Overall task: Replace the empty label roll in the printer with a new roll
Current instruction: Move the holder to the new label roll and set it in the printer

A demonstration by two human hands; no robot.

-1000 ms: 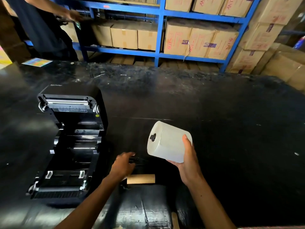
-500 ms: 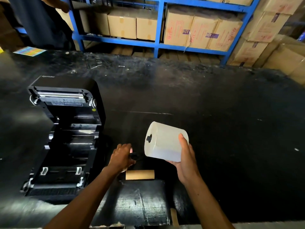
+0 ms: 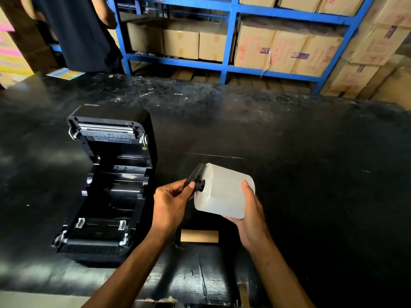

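- Above the desk (image 3: 289,196), right of the open printer (image 3: 106,185): new label roll (image 3: 224,192), white, held in the air, apart from the printer.
- Right hand (image 3: 249,210) cups the roll from beneath and behind, its grip closed around the paper.
- Left hand (image 3: 171,203) pinches a black spindle guide (image 3: 196,176) against the roll's left face, at the core hub.
- Risk: guide looks tilted to the roll face. Pushed on crooked, it may jam or seat unevenly, and the roll would then sit skewed in the bay.
- Risk: one-handed cradle under a heavy roll; a hard push from the left could tip it out, or loosen the outer wraps.
- Empty cardboard core (image 3: 199,236) lies on the desk just below the hands, already out of the printer.
- Printer lid stands up, bay clear as far as I can see. Lid could drop if knocked during loading.
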